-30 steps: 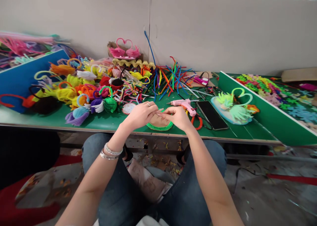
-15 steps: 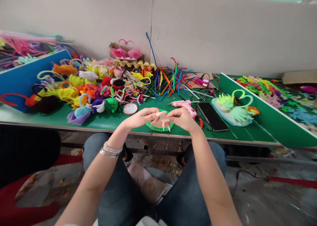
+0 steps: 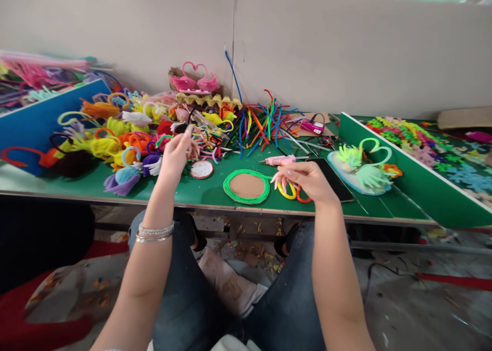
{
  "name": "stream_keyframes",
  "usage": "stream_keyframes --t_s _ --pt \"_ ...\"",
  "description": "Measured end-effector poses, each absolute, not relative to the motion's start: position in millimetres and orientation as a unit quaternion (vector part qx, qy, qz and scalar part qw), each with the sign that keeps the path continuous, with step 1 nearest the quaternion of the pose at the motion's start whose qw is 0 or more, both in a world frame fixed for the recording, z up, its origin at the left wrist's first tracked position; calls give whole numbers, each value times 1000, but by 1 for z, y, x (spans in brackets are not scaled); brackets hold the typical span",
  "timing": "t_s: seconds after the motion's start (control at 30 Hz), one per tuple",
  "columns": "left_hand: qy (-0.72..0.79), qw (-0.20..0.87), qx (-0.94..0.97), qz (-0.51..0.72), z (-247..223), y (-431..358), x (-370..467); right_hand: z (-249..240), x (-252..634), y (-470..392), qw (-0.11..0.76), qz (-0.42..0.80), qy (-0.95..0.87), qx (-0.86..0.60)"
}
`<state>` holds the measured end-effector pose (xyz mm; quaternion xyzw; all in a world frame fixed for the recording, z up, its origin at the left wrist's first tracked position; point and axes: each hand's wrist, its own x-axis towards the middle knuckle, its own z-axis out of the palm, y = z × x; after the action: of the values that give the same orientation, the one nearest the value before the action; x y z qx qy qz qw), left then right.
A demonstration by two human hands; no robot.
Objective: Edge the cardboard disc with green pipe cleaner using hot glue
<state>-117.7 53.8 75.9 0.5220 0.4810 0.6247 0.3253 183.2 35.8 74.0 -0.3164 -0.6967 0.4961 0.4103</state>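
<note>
An oval of brown cardboard [image 3: 246,185] lies on the green table before me, edged with coils of bright green pipe cleaner [image 3: 227,191]. From its right side a short green end runs to the fingertips of my right hand [image 3: 307,179], which are pinched on it. That hand hovers over scissors [image 3: 287,191] with yellow and orange handles and hides part of a pink glue gun [image 3: 280,160]. My left hand [image 3: 177,153] is raised by the pile of pipe-cleaner swans, fingers curled together; what they hold, if anything, is hidden. A small round white lid-like disc [image 3: 202,169] lies beside it.
Colourful swans [image 3: 126,174] crowd the left, against a blue divider [image 3: 49,123]. Loose pipe cleaners [image 3: 265,123] lie at the back. To the right are a black phone [image 3: 338,183], a green-and-yellow swan pair [image 3: 371,174] on a base, and a green divider [image 3: 415,179].
My hands, earlier close together above the oval, have parted. The left has moved left and up toward the swans, the right a little to the right, uncovering the oval.
</note>
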Motion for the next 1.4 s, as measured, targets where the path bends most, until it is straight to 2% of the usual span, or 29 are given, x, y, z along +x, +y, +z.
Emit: stream_keyframes --t_s 0.13,0.23,0.37,0.57,0.7,0.83,0.97,1.07,1.23,1.4 --pt "527 331 405 670 79 57 -129 73 202 39 522 436 -647 -344" --pt "520 314 453 653 76 57 -125 72 211 41 545 416 -624 -376" --pt "465 310 599 573 66 55 -100 71 206 41 500 432 -643 -387" --pt "298 369 778 412 49 40 -55 72 181 37 394 457 -706 -371" --pt "234 381 799 402 41 34 -37 68 168 38 316 474 -736 -366" --pt "292 398 749 442 37 29 -26 59 155 40 289 483 -739 -370" --pt "386 432 639 506 35 27 -21 51 145 40 312 410 -743 -426" --pt "440 410 607 520 38 32 -28 52 147 40 332 334 -759 -450" --pt "426 456 588 514 47 42 -46 63 165 40 377 393 -742 -392" --pt "406 501 595 481 50 42 -49 67 174 40 508 376 -661 -404"
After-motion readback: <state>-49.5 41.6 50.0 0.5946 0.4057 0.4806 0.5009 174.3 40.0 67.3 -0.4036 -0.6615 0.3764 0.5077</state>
